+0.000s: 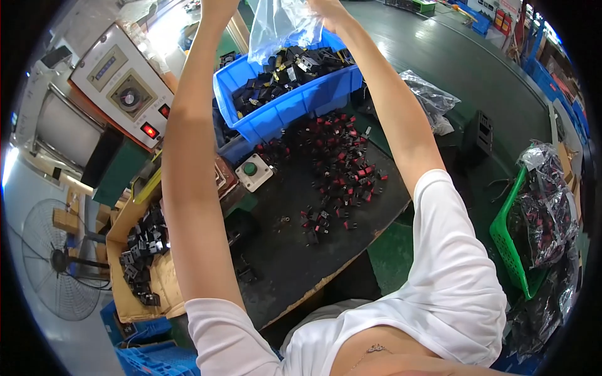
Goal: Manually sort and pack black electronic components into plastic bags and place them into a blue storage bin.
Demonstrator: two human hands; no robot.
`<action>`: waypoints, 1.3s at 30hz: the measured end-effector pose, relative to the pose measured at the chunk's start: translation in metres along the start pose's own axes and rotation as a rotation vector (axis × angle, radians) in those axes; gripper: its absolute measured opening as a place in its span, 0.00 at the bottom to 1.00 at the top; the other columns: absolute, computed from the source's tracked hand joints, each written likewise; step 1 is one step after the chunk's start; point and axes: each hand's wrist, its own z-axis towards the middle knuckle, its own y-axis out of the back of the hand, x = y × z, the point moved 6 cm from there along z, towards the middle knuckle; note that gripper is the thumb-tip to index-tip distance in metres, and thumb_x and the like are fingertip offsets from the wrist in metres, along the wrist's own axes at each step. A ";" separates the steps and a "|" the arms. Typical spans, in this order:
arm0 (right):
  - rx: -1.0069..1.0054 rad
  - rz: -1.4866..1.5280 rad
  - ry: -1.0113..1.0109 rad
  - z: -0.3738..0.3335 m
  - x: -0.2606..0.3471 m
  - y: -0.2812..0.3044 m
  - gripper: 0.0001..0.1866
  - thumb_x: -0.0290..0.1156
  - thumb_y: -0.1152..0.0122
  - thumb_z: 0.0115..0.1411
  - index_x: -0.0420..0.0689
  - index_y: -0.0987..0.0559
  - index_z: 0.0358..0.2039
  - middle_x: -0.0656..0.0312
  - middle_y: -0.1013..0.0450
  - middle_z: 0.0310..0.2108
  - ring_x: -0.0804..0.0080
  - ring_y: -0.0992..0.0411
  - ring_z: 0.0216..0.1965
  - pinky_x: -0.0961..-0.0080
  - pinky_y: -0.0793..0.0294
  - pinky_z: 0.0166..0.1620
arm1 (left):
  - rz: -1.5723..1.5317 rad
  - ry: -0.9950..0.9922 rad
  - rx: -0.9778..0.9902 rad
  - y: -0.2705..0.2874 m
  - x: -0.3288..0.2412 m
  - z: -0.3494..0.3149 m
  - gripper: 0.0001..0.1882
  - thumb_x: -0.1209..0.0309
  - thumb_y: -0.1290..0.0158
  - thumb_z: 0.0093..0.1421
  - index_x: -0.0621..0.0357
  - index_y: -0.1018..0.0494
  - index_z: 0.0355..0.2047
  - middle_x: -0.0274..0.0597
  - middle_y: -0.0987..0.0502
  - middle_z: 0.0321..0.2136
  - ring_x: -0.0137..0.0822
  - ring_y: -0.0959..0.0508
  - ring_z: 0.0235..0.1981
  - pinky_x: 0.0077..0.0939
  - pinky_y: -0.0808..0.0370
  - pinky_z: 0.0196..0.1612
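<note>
Both arms reach far forward, to the top edge of the head view. A clear plastic bag point(282, 28) hangs over the blue bin point(295, 97), which holds a heap of black plastic parts point(285, 72). My right hand point(329, 14) is closed on the bag's upper right side, its fingers partly cut off by the frame. My left hand point(218, 7) is near the bag's upper left; its fingers lie outside the picture. Nearer me, many small black and red switch-like parts point(342, 156) lie loose on the dark worktable point(288, 263).
At left stand a control box point(128, 81) with a lit red switch, a green push button point(250, 168) on a white housing, a cardboard box point(166, 282) of black parts, and a fan point(59, 260). At right are a green conveyor belt point(439, 44) and a green basket point(511, 244) with bagged parts.
</note>
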 end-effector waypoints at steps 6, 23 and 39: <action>-0.072 -0.269 0.012 -0.001 0.000 0.031 0.18 0.32 0.45 0.55 0.35 0.30 0.44 0.55 0.29 0.38 0.67 0.30 0.37 0.72 0.30 0.39 | -0.118 -0.096 0.036 -0.005 0.014 -0.008 0.10 0.71 0.46 0.48 0.65 0.27 0.29 0.43 0.24 0.24 0.32 0.25 0.27 0.25 0.30 0.33; -0.038 -0.537 -0.011 -0.004 0.004 0.045 0.27 0.44 0.37 0.49 0.44 0.28 0.47 0.60 0.28 0.42 0.72 0.32 0.43 0.76 0.33 0.44 | 0.077 -0.015 0.065 -0.019 -0.012 -0.021 0.06 0.73 0.46 0.50 0.64 0.26 0.27 0.36 0.24 0.19 0.25 0.26 0.22 0.16 0.30 0.28; -0.022 -0.666 0.154 -0.002 0.024 0.010 0.24 0.44 0.39 0.51 0.38 0.26 0.41 0.61 0.29 0.33 0.77 0.33 0.35 0.77 0.33 0.40 | -0.199 0.086 0.004 0.023 0.037 0.033 0.12 0.66 0.43 0.48 0.59 0.23 0.31 0.40 0.23 0.20 0.26 0.25 0.22 0.19 0.29 0.28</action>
